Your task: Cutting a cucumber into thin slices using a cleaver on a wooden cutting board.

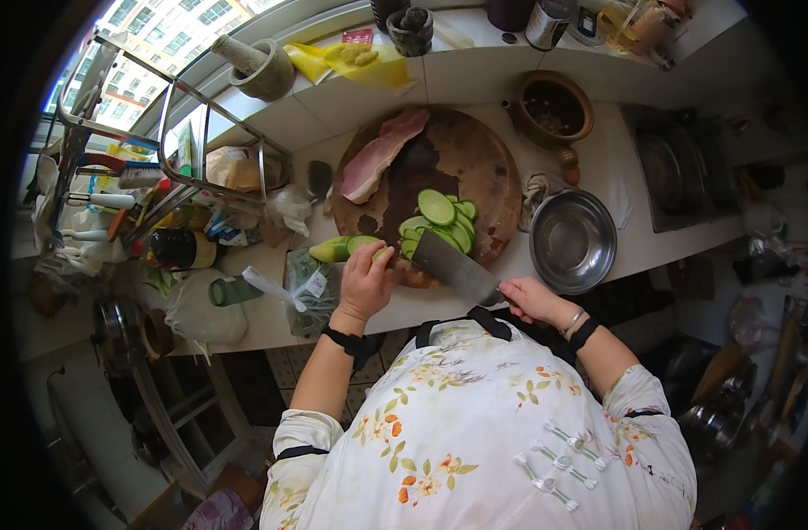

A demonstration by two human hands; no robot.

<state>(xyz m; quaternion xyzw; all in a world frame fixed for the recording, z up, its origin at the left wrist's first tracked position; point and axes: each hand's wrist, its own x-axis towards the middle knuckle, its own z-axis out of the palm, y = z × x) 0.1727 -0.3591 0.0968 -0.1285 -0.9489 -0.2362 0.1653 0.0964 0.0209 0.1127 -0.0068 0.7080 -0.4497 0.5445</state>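
Note:
My left hand grips the cut end of a long green vegetable, which lies over the left edge of a round wooden chopping board. The picture does not settle whether it is a green radish or a zucchini. In my right hand is the handle of a cleaver, its broad blade slanting up and left across the board's near edge. The blade's far corner meets a heap of round green slices. Farther back on the board rests a slab of raw meat with a pale fatty edge.
Right of the board stand a steel bowl, a brown clay pot and eggs, with a sink beyond. A bag of greens, a metal rack and bottles crowd the left. A stone mortar sits on the ledge.

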